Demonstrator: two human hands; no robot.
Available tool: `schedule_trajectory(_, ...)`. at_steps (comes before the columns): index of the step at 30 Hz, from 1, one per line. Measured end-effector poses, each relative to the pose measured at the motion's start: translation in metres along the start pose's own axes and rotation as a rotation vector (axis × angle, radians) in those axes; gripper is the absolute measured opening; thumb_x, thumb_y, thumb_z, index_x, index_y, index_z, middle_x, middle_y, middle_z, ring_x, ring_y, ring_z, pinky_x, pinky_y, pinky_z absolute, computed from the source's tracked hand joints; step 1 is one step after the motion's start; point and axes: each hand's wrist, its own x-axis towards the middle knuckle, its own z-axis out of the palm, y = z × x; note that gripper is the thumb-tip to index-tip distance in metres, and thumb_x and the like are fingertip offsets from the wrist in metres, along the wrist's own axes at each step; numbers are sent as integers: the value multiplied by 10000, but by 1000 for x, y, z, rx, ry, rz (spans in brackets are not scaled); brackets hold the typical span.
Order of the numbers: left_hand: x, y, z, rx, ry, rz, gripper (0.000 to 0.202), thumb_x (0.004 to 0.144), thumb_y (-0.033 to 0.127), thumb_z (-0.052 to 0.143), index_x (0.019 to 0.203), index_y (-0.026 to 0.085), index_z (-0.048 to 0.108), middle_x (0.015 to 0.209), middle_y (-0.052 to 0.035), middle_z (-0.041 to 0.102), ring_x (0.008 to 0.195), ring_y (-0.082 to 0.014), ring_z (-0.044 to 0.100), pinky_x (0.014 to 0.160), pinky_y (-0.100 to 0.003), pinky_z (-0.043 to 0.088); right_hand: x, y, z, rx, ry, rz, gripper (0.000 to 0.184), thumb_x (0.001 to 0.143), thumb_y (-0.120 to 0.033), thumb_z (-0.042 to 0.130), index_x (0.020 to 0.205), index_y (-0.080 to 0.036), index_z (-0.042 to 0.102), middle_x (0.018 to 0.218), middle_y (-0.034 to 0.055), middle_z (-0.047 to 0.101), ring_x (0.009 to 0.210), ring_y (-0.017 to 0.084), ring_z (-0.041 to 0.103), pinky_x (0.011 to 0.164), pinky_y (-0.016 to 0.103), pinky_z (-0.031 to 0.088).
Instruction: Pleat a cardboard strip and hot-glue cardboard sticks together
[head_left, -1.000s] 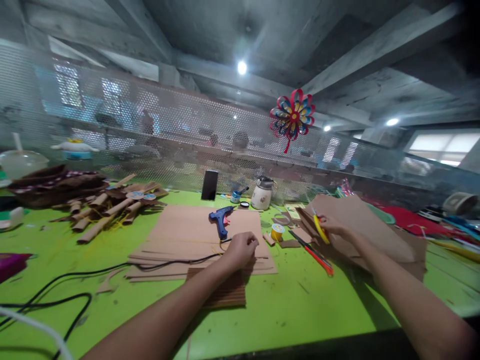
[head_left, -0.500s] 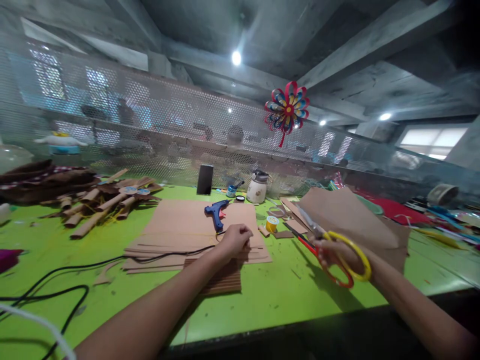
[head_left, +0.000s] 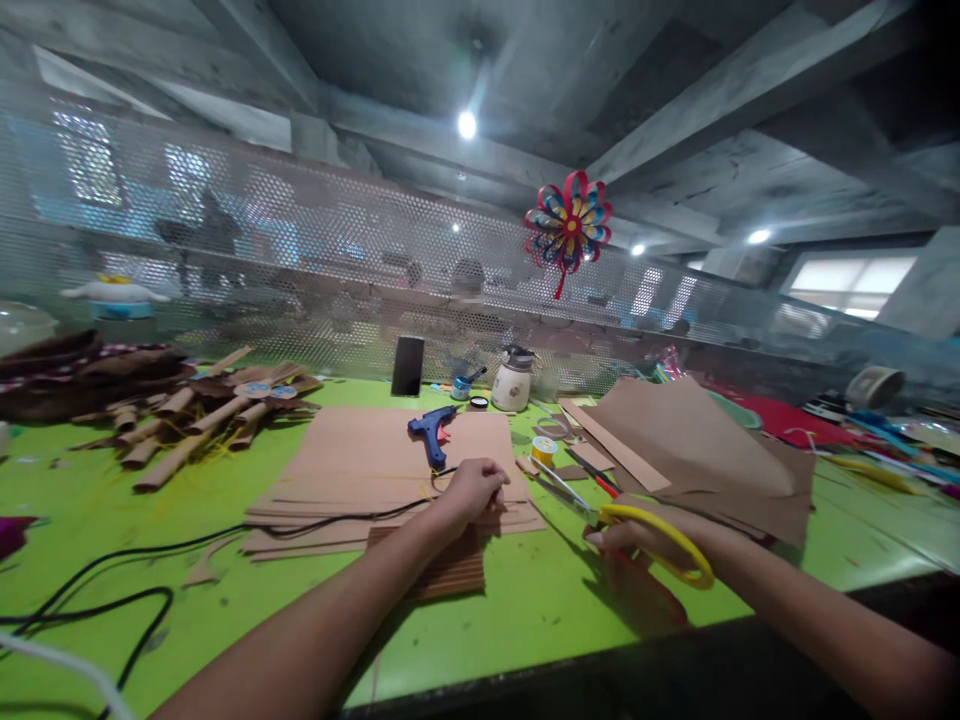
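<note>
The right hand (head_left: 637,540) grips yellow-handled scissors (head_left: 600,512) above the green bench (head_left: 555,610), while the left hand (head_left: 469,492), fingers curled, presses on the cardboard sheets (head_left: 360,470).

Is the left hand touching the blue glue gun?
Apart. The head view shows the left hand resting on cardboard sheets, with bare cardboard between it and the glue gun.
</note>
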Motion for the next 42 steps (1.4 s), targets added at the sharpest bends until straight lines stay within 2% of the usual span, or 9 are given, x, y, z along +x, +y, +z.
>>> schedule_trajectory(5, 0, -3, 2, -21, -23, -31, 111, 781, 169, 516, 675, 147, 540, 425, 47, 504, 331, -61, 378, 371, -177, 252, 9, -9, 6, -1, 12, -34, 307, 770, -447, 605, 696, -150, 592, 605, 27, 652, 541, 153, 621, 523, 245, 483)
schedule_trajectory(12, 2, -10, 7, -45, -60, -39, 122, 765, 104, 505, 654, 153, 515, 394, 43, 499, 338, -75, 422, 375, -173, 284, 12, -8, 14, -24, 77, -58, 321, 827, -439, 540, 676, -158, 577, 555, 9, 623, 497, 134, 589, 480, 216, 432)
schedule_trajectory(16, 0, -12, 7, -55, -80, -39, 107, 762, 157, 541, 658, 158, 515, 406, 38, 507, 345, -91, 446, 359, -176, 272, 10, -11, 17, -41, 116, -46, 375, 827, -485, 539, 661, -150, 568, 528, 5, 598, 469, 125, 564, 468, 214, 408)
schedule_trajectory(21, -2, -12, 8, -50, -78, -32, 185, 734, 267, 637, 650, 158, 514, 403, 47, 495, 326, -74, 415, 367, -177, 287, 11, -13, 19, -68, 152, -69, 353, 819, -460, 553, 641, -156, 552, 512, -2, 574, 457, 119, 531, 460, 216, 386)
schedule_trajectory(26, -2, -11, 8, -41, -86, -27, 204, 722, 288, 647, 640, 162, 509, 386, 51, 482, 316, -75, 412, 366, -179, 297, 8, -17, 22, -79, 208, -116, 346, 796, -454, 578, 611, -165, 533, 497, -13, 545, 454, 117, 501, 456, 221, 365)
schedule_trajectory(33, -2, -10, 7, -10, -95, -31, 159, 714, 217, 613, 611, 166, 503, 360, 50, 476, 309, -79, 403, 352, -175, 263, -1, -30, 32, -129, 323, -70, 307, 802, -374, 548, 569, -177, 515, 476, -16, 529, 448, 116, 495, 457, 220, 358)
schedule_trajectory(42, -7, 0, 6, 59, -78, -22, 141, 670, 117, 583, 545, 156, 530, 342, 52, 462, 326, -81, 395, 385, -191, 276, -1, -31, 36, -114, 296, -99, 352, 806, -386, 537, 525, -179, 492, 429, -25, 494, 402, 111, 490, 438, 220, 361)
